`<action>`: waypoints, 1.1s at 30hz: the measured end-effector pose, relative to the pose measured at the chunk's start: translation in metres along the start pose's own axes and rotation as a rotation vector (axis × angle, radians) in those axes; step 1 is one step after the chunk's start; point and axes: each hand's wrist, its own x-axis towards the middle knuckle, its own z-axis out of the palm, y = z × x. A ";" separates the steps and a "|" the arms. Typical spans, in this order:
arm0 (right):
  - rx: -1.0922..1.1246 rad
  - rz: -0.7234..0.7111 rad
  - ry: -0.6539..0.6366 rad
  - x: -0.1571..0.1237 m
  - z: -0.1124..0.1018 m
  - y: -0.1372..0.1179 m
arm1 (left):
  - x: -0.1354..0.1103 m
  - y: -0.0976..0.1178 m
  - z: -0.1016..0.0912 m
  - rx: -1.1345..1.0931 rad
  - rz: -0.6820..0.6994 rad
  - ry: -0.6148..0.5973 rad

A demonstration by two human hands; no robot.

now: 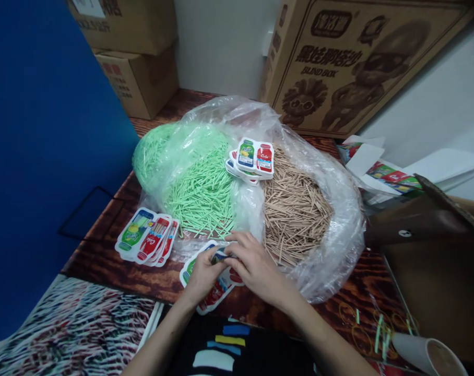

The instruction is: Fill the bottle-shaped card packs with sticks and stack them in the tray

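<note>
Low at the front edge of the table, my left hand (pixel 203 272) and my right hand (pixel 253 267) meet with fingertips pinched together. Between them is a printed bottle-shaped pack (pixel 216 296) in green and red, partly covered by my fingers. Whether it is one pack or several stacked is hidden. Just beyond my hands, green sticks (pixel 203 193) lie heaped in a clear plastic bag. Brown sticks (pixel 295 214) fill another opening to the right. A stack of finished-looking bottle packs (pixel 145 235) lies left, and more packs (pixel 256 156) rest between the two heaps.
A large cardboard box (pixel 362 62) stands at the back right, with smaller boxes (pixel 143 78) at back left. An open carton (pixel 436 271) and a paper cup (pixel 425 352) are on the right, near rubber bands (pixel 362 339). A blue panel (pixel 45 146) borders the left.
</note>
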 end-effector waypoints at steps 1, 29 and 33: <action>0.065 0.014 -0.001 0.000 -0.001 0.002 | 0.000 0.001 0.000 -0.009 -0.018 0.002; -1.006 -0.197 -0.189 0.073 0.016 0.095 | 0.034 0.006 -0.168 1.222 0.176 0.909; -1.046 -0.343 -0.182 0.080 0.017 0.096 | 0.029 0.004 -0.170 1.203 0.265 0.943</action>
